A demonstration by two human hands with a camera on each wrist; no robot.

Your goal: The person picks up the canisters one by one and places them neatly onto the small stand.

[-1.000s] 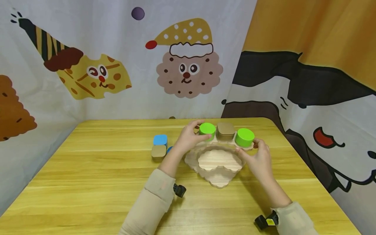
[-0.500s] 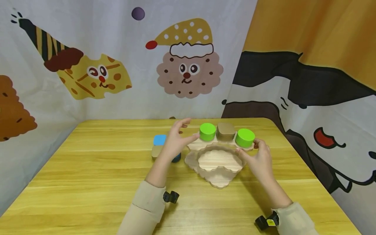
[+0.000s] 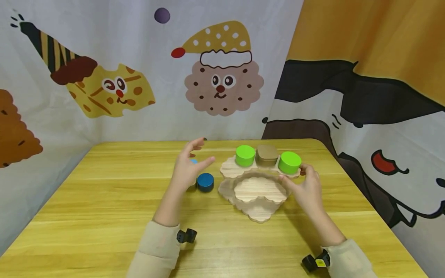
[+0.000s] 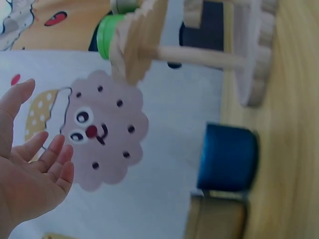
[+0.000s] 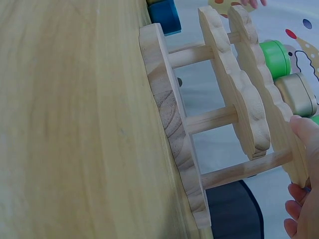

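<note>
A pale wooden tiered stand (image 3: 260,190) with scalloped shelves joined by dowels stands on the table. On its top shelf sit two round green tins (image 3: 245,156) (image 3: 290,163) with a square gold tin (image 3: 267,155) between them. My right hand (image 3: 307,191) grips the right end of that shelf, thumb at the near edge and fingers curled round the end. Left of the stand, my left hand (image 3: 185,170) is raised with fingers spread and holds nothing. Beside and behind it are a round blue tin (image 3: 205,182), a mostly covered light-blue tin (image 3: 194,160) and another gold tin (image 4: 217,216).
The wooden table (image 3: 87,208) extends left and in front of the stand. A printed curtain (image 3: 139,23) hangs close behind the table's far edge. Each wrist carries a small black camera (image 3: 186,236).
My left hand has let go of the left green tin on the top shelf and moved left, over the loose tins. My right hand keeps its grip on the stand.
</note>
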